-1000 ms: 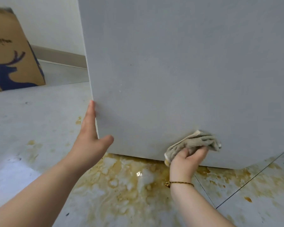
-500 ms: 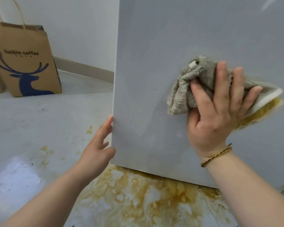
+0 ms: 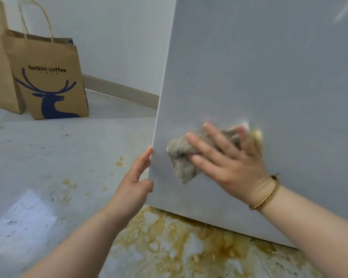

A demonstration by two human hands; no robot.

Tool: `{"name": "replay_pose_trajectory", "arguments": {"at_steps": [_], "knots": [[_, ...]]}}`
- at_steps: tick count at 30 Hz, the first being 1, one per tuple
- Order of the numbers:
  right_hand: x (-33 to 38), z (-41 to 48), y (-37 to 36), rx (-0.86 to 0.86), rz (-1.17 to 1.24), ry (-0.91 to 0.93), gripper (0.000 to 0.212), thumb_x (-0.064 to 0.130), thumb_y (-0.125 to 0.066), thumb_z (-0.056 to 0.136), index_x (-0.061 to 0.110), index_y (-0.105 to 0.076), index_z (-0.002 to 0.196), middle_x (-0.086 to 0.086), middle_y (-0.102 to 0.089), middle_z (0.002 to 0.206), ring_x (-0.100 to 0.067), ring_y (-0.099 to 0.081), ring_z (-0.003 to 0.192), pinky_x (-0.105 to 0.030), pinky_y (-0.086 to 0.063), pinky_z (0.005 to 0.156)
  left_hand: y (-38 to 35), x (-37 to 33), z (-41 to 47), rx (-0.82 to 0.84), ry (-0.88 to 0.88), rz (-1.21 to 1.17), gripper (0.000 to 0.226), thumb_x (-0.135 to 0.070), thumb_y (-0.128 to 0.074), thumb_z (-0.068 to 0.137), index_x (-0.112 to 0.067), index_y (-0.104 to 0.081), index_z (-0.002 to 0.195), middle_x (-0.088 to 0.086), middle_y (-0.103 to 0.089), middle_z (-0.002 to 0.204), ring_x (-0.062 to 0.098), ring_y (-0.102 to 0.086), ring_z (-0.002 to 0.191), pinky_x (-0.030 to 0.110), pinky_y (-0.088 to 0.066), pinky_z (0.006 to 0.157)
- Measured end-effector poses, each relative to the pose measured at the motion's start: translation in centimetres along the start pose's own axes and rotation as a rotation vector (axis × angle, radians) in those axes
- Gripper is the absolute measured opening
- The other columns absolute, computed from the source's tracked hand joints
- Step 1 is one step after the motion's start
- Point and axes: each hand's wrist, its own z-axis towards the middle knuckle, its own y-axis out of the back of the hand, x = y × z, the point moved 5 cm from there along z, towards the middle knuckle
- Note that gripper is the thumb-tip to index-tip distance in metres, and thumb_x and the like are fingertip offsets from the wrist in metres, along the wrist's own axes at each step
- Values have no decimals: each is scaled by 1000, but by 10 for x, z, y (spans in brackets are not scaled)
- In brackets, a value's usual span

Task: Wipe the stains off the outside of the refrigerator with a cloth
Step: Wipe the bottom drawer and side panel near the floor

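The left hand (image 3: 135, 183) rests with straight fingers on the left edge of the refrigerator (image 3: 269, 77) and grips nothing. The cloth (image 3: 181, 157) lies low on the grey side panel, pressed flat under the spread fingers of the right hand (image 3: 225, 163), not clenched. Its far corner looks yellow and wet, so I think it may smear new marks. The panel looks smooth and mostly clean. A brown spill (image 3: 179, 237) lies below it.

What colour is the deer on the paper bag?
Dark blue deer on a brown paper bag, seen clearly in the head view.

Motion blurs the right hand (image 3: 229, 165) and cloth (image 3: 180, 155); the refrigerator (image 3: 269, 67) runs off frame.
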Motion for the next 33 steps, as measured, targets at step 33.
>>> {"name": "replay_pose_trajectory", "arguments": {"at_steps": [33], "knots": [[151,-197,-89,778,327,297,59,6,-26,66,14,-58,115,7,-62,122,-8,-54,117,-28,-7,113,-26,14,2,-171,-80,223,87,9,-39,84,-48,-6,141,-20,-21,148,-7,-26,128,29,-26,111]]}}
